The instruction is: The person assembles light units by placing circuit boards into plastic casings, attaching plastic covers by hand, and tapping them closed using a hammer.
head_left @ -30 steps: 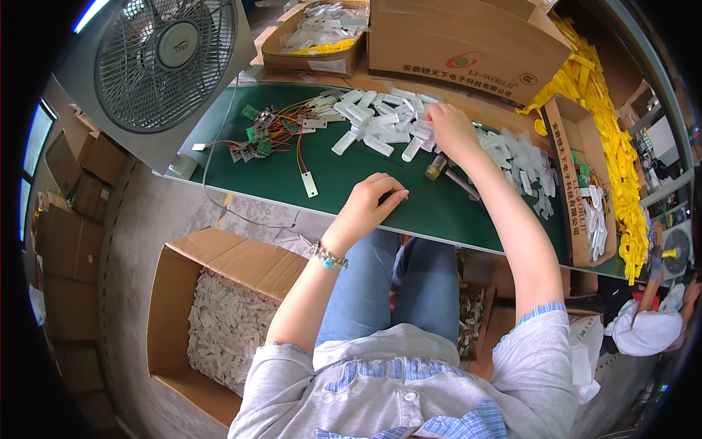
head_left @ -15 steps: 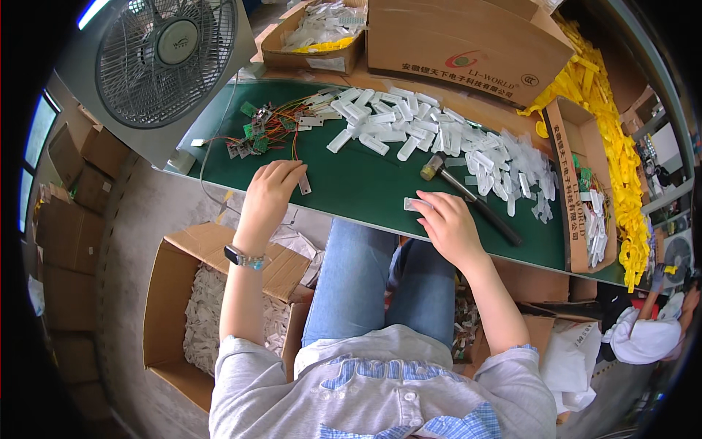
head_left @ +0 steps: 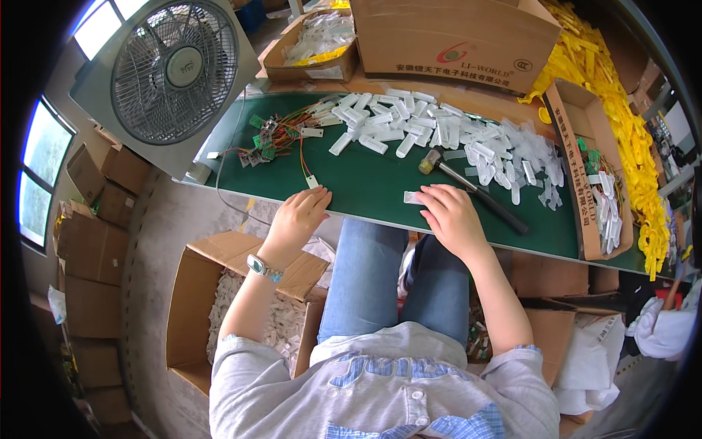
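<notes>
My left hand (head_left: 302, 211) is closed at the near edge of the green tabletop. Its fingertips pinch a small white plate (head_left: 312, 181), most of which they hide. Thin red and yellow wires (head_left: 302, 156) run from that plate back toward a tangle of wired green circuit boards (head_left: 268, 137). Over the same edge, my right hand (head_left: 452, 218) grips a small translucent plastic case (head_left: 413, 197) by its right end. A large pile of similar white cases (head_left: 406, 121) spreads across the table beyond both hands. Just past my right hand lies a hammer (head_left: 475, 190) with a black handle.
A box fan (head_left: 175, 73) stands at the far left. Cardboard boxes (head_left: 453, 44) line the back, and an open carton (head_left: 585, 168) of wired parts sits at right beside yellow pieces (head_left: 621, 139). Below the table, an open box (head_left: 194, 314) holds white parts.
My left hand has moved right and nearer the table edge, drawing the wired plate with it. My right hand keeps its hold on the case. The view has shifted slightly.
</notes>
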### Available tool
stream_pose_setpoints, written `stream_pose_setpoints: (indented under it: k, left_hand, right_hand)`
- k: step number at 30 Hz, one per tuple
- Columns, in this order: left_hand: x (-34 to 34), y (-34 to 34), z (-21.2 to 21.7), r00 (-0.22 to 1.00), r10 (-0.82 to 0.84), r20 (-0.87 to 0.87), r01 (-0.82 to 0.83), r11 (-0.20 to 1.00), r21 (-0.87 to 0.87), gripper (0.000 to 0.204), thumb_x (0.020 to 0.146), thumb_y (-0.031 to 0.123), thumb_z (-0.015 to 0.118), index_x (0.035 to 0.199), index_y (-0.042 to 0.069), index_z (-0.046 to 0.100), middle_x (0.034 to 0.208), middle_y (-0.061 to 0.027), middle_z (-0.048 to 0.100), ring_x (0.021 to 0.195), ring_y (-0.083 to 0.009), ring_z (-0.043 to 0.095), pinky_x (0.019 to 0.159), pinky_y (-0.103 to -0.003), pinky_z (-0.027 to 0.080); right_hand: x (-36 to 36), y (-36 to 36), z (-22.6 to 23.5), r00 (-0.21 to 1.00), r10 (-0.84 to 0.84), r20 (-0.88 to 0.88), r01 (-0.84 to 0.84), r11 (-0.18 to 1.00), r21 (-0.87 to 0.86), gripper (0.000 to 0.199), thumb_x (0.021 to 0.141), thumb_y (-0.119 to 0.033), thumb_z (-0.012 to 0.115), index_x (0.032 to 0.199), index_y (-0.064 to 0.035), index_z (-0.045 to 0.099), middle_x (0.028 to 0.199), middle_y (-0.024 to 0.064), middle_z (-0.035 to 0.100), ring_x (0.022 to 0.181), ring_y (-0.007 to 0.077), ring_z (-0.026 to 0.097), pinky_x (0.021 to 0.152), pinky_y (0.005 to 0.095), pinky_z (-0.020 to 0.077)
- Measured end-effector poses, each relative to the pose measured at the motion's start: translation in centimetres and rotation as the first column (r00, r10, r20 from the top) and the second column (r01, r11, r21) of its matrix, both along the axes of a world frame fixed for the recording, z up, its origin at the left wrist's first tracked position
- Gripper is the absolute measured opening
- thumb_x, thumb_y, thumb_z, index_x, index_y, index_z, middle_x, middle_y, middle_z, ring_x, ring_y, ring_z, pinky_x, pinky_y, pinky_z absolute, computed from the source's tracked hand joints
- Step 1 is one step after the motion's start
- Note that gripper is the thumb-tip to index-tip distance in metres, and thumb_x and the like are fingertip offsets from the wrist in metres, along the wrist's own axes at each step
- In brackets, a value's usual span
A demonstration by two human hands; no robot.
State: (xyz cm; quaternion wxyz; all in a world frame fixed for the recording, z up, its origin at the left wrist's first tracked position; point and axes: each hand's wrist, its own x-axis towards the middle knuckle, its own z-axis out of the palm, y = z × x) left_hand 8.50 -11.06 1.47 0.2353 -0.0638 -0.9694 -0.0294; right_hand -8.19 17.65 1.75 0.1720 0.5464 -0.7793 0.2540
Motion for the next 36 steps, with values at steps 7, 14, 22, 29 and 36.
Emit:
stream_pose_setpoints:
  k: [7, 14, 22, 29, 36]
  left_hand:
    - [0.1, -0.4, 0.6, 0.998, -0.069, -0.012, 0.070, 0.996, 0.053, 0.041, 0.078, 0.008, 0.070, 0.118, 0.002, 0.063, 0.118, -0.0118, 0.064, 0.113, -0.0274, 0.061, 0.092, -0.037, 0.054]
    - [0.5, -1.6, -1.4, 1.000, -0.027, -0.014, 0.028, 0.993, 0.115, 0.038, 0.081, 0.009, 0.072, 0.117, 0.002, 0.063, 0.127, -0.0123, 0.062, 0.120, -0.0277, 0.058, 0.103, -0.041, 0.047]
    - [-0.5, -1.9, 1.0, 0.997, -0.076, -0.002, 0.074, 0.962, 0.264, 0.033, 0.078, 0.003, 0.072, 0.110, 0.003, 0.067, 0.118, -0.0111, 0.065, 0.110, -0.0300, 0.060, 0.093, -0.040, 0.050]
    - [-5.7, -7.2, 3.8, 0.985, 0.114, -0.129, -0.112, 0.993, 0.025, 0.030, 0.079, 0.007, 0.071, 0.109, 0.009, 0.068, 0.100, -0.0071, 0.061, 0.098, -0.0287, 0.056, 0.088, -0.040, 0.047]
    - [-10.5, -10.1, 3.8, 0.998, 0.065, -0.014, -0.066, 0.992, -0.111, 0.031, 0.071, 0.013, 0.077, 0.100, 0.010, 0.067, 0.101, -0.0033, 0.060, 0.105, -0.0261, 0.053, 0.090, -0.040, 0.046]
  right_hand:
    - [0.0, 0.1, -0.4, 1.000, -0.008, -0.010, 0.008, 1.000, -0.019, 0.029, 0.084, -0.013, 0.069, 0.111, -0.0062, 0.064, 0.116, 0.0077, 0.064, 0.111, 0.0267, 0.058, 0.093, 0.0406, 0.0453]
    - [0.0, 0.0, -0.4, 1.000, -0.010, 0.000, 0.010, 1.000, -0.017, 0.029, 0.083, -0.013, 0.069, 0.111, -0.0062, 0.064, 0.115, 0.0077, 0.065, 0.111, 0.0261, 0.058, 0.093, 0.0400, 0.0455]
    - [-0.1, 0.0, -0.3, 1.000, -0.009, 0.005, 0.009, 1.000, -0.028, 0.028, 0.083, -0.013, 0.069, 0.110, -0.0063, 0.065, 0.115, 0.0073, 0.065, 0.110, 0.0258, 0.058, 0.092, 0.0399, 0.0454]
    - [-0.2, 0.0, -0.3, 1.000, -0.010, 0.025, 0.011, 0.999, -0.042, 0.028, 0.083, -0.013, 0.069, 0.110, -0.0067, 0.066, 0.114, 0.0065, 0.065, 0.110, 0.0253, 0.058, 0.092, 0.0396, 0.0453]
    - [-0.2, 0.1, -0.5, 1.000, -0.016, 0.018, 0.017, 0.998, -0.054, 0.027, 0.083, -0.013, 0.069, 0.109, -0.0068, 0.067, 0.114, 0.0062, 0.066, 0.109, 0.0243, 0.059, 0.092, 0.0391, 0.0456]
